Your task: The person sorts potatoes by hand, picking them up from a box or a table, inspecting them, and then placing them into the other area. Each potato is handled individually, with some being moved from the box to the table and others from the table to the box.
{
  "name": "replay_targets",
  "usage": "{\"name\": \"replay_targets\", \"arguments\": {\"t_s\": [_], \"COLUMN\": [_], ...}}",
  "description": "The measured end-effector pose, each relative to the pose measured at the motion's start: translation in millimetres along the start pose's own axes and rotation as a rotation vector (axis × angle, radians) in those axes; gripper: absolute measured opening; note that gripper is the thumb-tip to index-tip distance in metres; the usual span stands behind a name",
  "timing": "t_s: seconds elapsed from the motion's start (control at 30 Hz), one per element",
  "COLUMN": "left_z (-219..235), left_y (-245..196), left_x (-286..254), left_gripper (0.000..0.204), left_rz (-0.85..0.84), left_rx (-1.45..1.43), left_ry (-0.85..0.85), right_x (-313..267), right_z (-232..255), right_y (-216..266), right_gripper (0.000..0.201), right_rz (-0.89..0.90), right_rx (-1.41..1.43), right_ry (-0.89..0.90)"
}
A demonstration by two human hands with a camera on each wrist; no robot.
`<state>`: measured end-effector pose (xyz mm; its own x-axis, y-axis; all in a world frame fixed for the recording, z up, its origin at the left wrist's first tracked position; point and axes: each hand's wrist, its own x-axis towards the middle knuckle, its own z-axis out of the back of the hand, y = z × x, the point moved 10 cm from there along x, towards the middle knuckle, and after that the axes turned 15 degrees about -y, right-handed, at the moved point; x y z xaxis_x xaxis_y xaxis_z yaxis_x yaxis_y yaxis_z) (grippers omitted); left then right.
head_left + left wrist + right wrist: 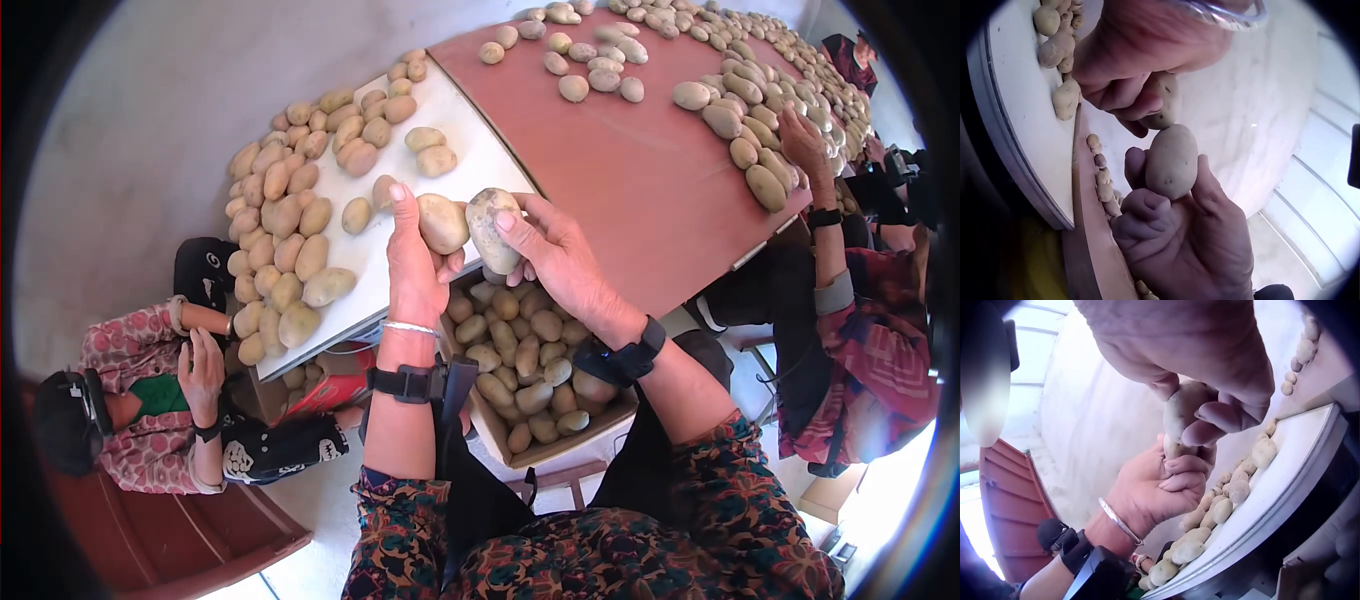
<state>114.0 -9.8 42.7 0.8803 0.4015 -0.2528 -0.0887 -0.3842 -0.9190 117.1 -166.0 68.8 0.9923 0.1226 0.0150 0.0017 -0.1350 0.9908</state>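
Note:
My left hand (415, 262), with a silver bracelet at its wrist, grips a yellowish potato (442, 223) near the white board's edge. Beside it my right hand (568, 262) pinches a second, dirt-marked potato (493, 228) between thumb and fingers. The two potatoes are end to side, right against each other in the head view. In the left wrist view the right hand's potato (1172, 161) shows almost whole, while fingers cover part of the left hand's potato (1166, 103). The right wrist view shows the right hand's potato (1184, 412) above the left fingers.
Below the hands stands a cardboard box (603, 432) of potatoes. Many potatoes (285, 215) lie on the white board (470, 150) at left; more (745, 120) cover the red tabletop (620, 180). One person (150, 390) sits at left, another (870, 340) at right reaching among potatoes.

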Motion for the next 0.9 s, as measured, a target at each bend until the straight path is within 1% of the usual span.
{"name": "replay_targets", "arguments": {"t_s": [0.07,0.13,0.17,0.2,0.23,0.27,0.33,0.37,0.43,0.5,0.57,0.6,0.67,0.7,0.73,0.77,0.8,0.83,0.87,0.9], "left_z": [3,3,4,2,0,1,-4,-3,-1,3,7,9,8,4,1,4,6,10,14,16], "left_y": [-1,-5,-4,-5,-6,-7,-10,-11,-15,-17,-15,-12,-6,-8,-10,-12,-9,-8,-9,-6], "left_x": [0,0,1,1,1,0,-6,-6,-6,-5,-1,-1,-12,-13,-15,-18,-18,-15,-13,-15], "left_gripper": [0.074,0.065,0.065,0.056,0.048,0.048,0.033,0.033,0.025,0.026,0.028,0.028,0.031,0.031,0.031,0.032,0.032,0.031,0.031,0.036], "left_rz": [-0.006,-0.051,-0.051,-0.057,-0.062,-0.06,-0.048,-0.045,-0.082,-0.08,-0.087,-0.094,-0.075,-0.081,-0.091,-0.105,-0.098,-0.139,-0.181,-0.159], "left_rx": [0.02,0.039,0.039,0.015,-0.009,-0.01,0.007,0.005,0.022,0.048,0.108,0.14,0.158,0.24,0.322,0.376,0.377,0.514,0.65,0.714], "left_ry": [-0.016,-0.013,-0.012,0.014,0.041,0.042,0.107,0.107,0.131,0.134,0.139,0.137,0.112,0.124,0.136,0.079,0.076,0.048,0.022,0.077], "right_x": [-3,-1,0,1,3,4,7,8,8,8,3,1,4,7,10,14,16,17,19,23], "right_z": [-6,-5,-5,-6,-3,1,3,4,4,1,1,3,10,13,14,18,20,23,24,28], "right_y": [-5,-10,-13,-14,-15,-16,-20,-21,-17,-10,-6,-6,0,1,-2,-3,-3,-1,-3,-5], "right_gripper": [0.055,0.056,0.056,0.056,0.056,0.055,0.053,0.05,0.05,0.049,0.048,0.048,0.045,0.041,0.041,0.036,0.031,0.029,0.029,0.033], "right_rz": [-0.074,-0.086,-0.094,-0.095,-0.09,-0.085,-0.108,-0.128,-0.107,-0.092,-0.094,-0.119,-0.076,-0.059,-0.071,-0.062,-0.049,-0.049,-0.052,-0.059], "right_rx": [0.041,0.03,0.019,0.018,0.027,0.035,0.051,0.069,0.064,0.061,-0.02,-0.024,-0.094,-0.039,-0.041,-0.019,0.005,0.034,0.034,0.066], "right_ry": [0.093,0.108,0.121,0.12,0.082,0.043,0.038,0.034,0.057,0.08,0.093,0.089,0.049,0.009,0.011,0.003,-0.005,-0.023,-0.025,-0.044]}}
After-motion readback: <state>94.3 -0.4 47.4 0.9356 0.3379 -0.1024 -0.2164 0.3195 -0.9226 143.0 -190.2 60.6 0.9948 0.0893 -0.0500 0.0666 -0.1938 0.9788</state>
